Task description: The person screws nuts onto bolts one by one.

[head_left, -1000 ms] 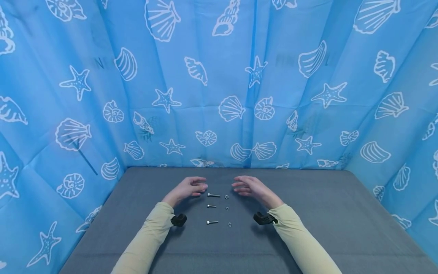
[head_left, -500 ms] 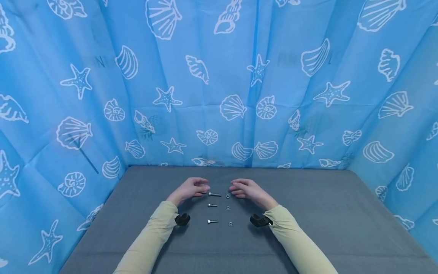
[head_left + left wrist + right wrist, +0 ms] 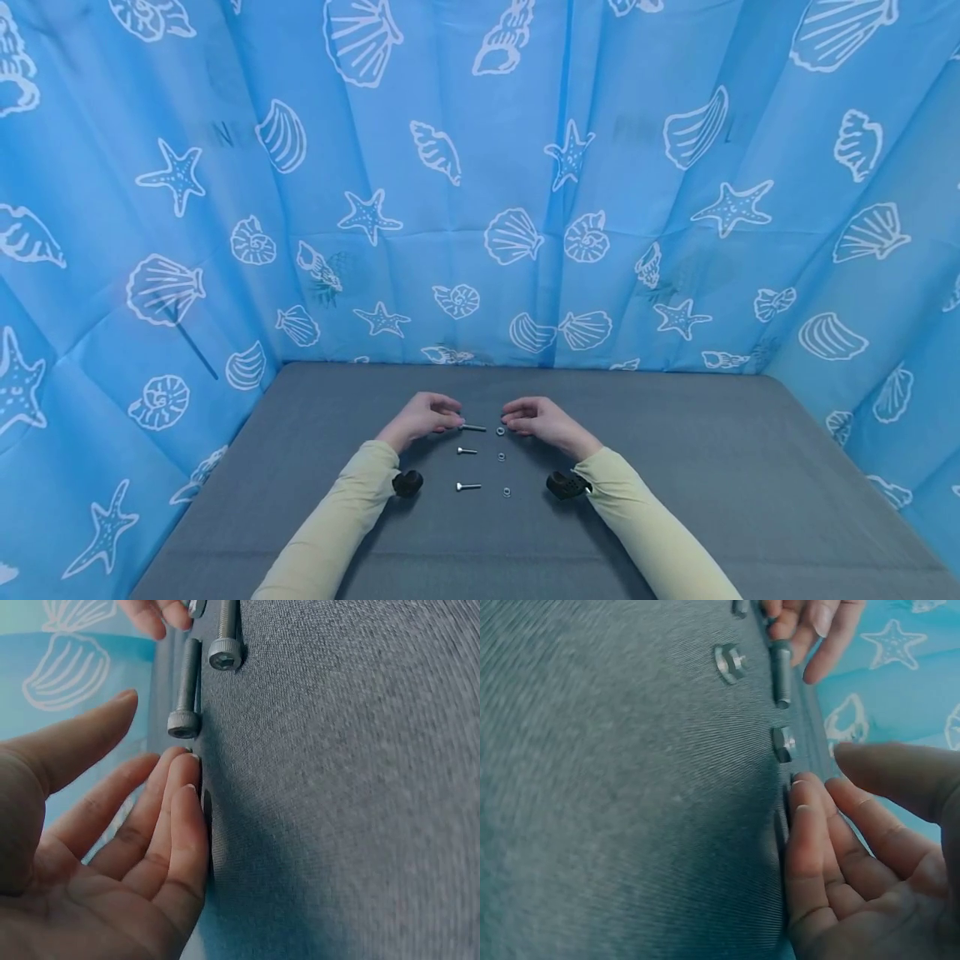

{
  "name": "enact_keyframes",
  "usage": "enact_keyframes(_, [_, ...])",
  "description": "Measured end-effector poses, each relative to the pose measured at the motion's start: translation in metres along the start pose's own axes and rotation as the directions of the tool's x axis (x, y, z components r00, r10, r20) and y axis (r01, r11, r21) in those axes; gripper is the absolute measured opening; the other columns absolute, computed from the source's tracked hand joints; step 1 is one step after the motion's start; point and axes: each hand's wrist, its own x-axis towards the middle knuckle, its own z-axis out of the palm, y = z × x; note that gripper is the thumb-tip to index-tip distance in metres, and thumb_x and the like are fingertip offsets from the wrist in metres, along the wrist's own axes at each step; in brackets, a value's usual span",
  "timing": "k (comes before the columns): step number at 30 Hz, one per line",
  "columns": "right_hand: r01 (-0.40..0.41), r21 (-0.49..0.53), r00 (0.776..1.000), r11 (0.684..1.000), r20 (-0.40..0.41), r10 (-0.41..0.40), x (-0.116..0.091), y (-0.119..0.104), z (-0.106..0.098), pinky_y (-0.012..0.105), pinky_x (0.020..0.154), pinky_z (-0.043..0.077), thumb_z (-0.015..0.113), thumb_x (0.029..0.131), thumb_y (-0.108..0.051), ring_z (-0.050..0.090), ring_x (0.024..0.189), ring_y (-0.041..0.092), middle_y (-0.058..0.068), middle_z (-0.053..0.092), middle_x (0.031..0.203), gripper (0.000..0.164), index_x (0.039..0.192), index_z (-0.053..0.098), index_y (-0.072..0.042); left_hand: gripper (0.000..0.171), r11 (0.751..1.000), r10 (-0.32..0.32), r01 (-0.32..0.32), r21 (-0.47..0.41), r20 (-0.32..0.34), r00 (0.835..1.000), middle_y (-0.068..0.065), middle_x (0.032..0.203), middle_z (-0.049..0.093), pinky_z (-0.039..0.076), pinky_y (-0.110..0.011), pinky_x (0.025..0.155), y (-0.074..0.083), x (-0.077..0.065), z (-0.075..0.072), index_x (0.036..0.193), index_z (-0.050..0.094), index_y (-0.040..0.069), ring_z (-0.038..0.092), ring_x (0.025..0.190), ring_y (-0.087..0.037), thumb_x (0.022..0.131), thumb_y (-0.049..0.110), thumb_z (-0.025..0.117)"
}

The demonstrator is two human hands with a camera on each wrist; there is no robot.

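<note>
Reaching left hand [image 3: 423, 418]: relaxed, beside far bolt [image 3: 187, 688]
Right hand [image 3: 546, 424]: relaxed, beside far nut [image 3: 784, 744]
Grey table [image 3: 690, 450]: two nearer bolts [image 3: 468, 487], two nuts [image 3: 502, 457]

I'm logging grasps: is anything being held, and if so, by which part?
Nothing is held: the left grip is merely near the farthest socket-head screw, the right grip near the farthest hex nut.
</note>
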Motion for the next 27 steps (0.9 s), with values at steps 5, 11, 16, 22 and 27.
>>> enact_keyframes(5, [0.038,-0.057,0.999,0.998,0.039,-0.036,0.003,0.001,0.003,0.029,0.072,0.051,0.064,0.088,0.002,0.061,0.092,0.022,0.021,0.064,0.106,0.034,0.120,0.057,0.011,0.031,0.999,-0.039,0.039,0.013,-0.022,0.999,-0.006,0.098,0.067,0.054,-0.035,0.078,0.001,0.000,0.001,0.111,0.068,0.000,0.063,0.086,-0.016,0.084,0.016,0.075])
enact_keyframes(11, [0.010,-0.092,0.999,0.996,0.034,-0.007,0.007,-0.001,0.001,0.025,0.067,0.050,0.070,0.083,0.003,0.061,0.083,0.015,0.017,0.064,0.102,0.036,0.117,0.060,0.009,0.029,0.998,-0.048,0.049,0.030,-0.034,0.998,-0.004,0.097,0.067,0.054,-0.034,0.078,0.003,0.003,0.002,0.106,0.071,0.003,0.062,0.085,-0.015,0.082,0.017,0.078])
enact_keyframes(16, [-0.010,-0.123,1.000,0.992,0.012,0.012,0.008,-0.006,0.002,0.026,0.065,0.049,0.071,0.082,0.004,0.059,0.082,0.016,0.017,0.063,0.099,0.034,0.114,0.061,0.008,0.026,0.997,-0.056,0.059,0.048,-0.048,0.997,-0.004,0.097,0.068,0.054,-0.034,0.076,0.007,0.003,0.003,0.102,0.074,0.005,0.062,0.084,-0.016,0.079,0.016,0.080])
enact_keyframes(22, [-0.022,-0.176,0.999,0.984,-0.031,0.017,0.011,-0.006,0.005,0.026,0.065,0.048,0.073,0.082,0.002,0.056,0.079,0.016,0.012,0.063,0.094,0.028,0.109,0.065,0.005,0.022,0.994,-0.059,0.065,0.093,-0.063,0.996,-0.003,0.093,0.068,0.053,-0.034,0.073,0.009,0.003,0.003,0.095,0.075,0.008,0.061,0.082,-0.017,0.075,0.014,0.083])
enact_keyframes(27, [-0.029,-0.206,0.999,0.978,-0.050,0.019,0.013,-0.004,0.009,0.026,0.065,0.047,0.075,0.081,0.000,0.055,0.078,0.016,0.010,0.063,0.091,0.025,0.104,0.067,0.002,0.019,0.989,-0.058,0.068,0.135,-0.072,0.996,-0.002,0.089,0.067,0.052,-0.032,0.071,0.008,0.004,0.006,0.090,0.076,0.008,0.060,0.080,-0.015,0.073,0.013,0.084])
